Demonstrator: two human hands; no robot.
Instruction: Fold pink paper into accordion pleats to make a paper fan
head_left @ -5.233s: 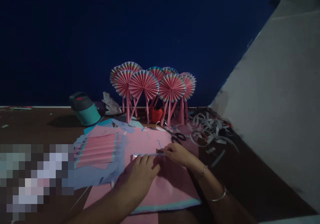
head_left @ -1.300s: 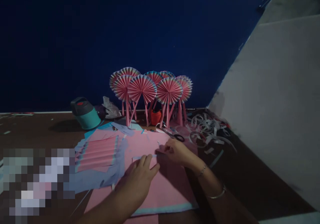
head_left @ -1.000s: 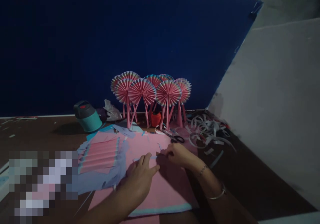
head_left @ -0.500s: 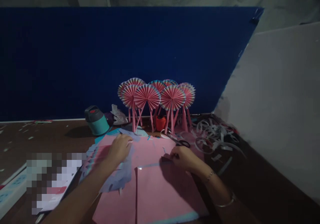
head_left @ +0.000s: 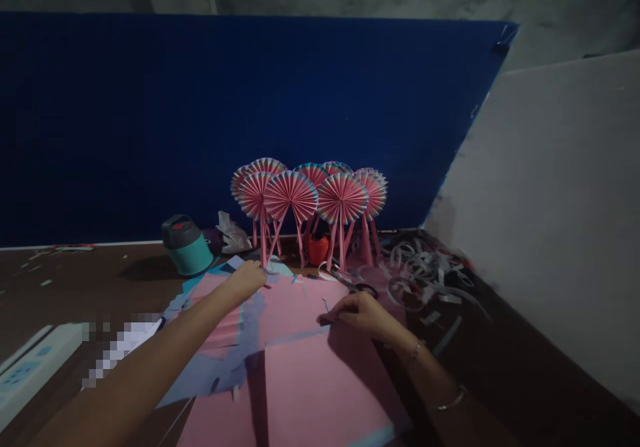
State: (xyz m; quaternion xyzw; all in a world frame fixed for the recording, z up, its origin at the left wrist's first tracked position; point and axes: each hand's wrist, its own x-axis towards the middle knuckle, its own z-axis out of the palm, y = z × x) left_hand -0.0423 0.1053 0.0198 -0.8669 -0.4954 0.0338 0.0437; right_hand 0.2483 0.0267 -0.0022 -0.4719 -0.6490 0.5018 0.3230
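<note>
My left hand [head_left: 249,278] reaches over the paper pile, its fingers curled down near the legs of the pink paper fans [head_left: 291,197]. What lies under those fingertips is hidden. My right hand [head_left: 359,311] is closed in a pinch on a small dark folded piece [head_left: 326,318], probably paper, at the top edge of a pink paper sheet [head_left: 325,374]. Black-handled scissors [head_left: 367,290] lie just beyond the right hand. Pleated pink paper [head_left: 227,324] and bluish paper sheets [head_left: 200,380] lie beneath my left forearm.
A teal and grey container [head_left: 187,246] stands at the left, with crumpled white plastic [head_left: 233,232] beside it. A small red object [head_left: 318,250] sits among the fan legs. Curled paper strips [head_left: 435,264] heap up at the right. A white power strip [head_left: 37,374] lies at the near left.
My left hand has moved forward and slightly right, toward the fan legs. My right hand keeps its pinch on the dark piece and shifts slightly. The view has shifted a little.
</note>
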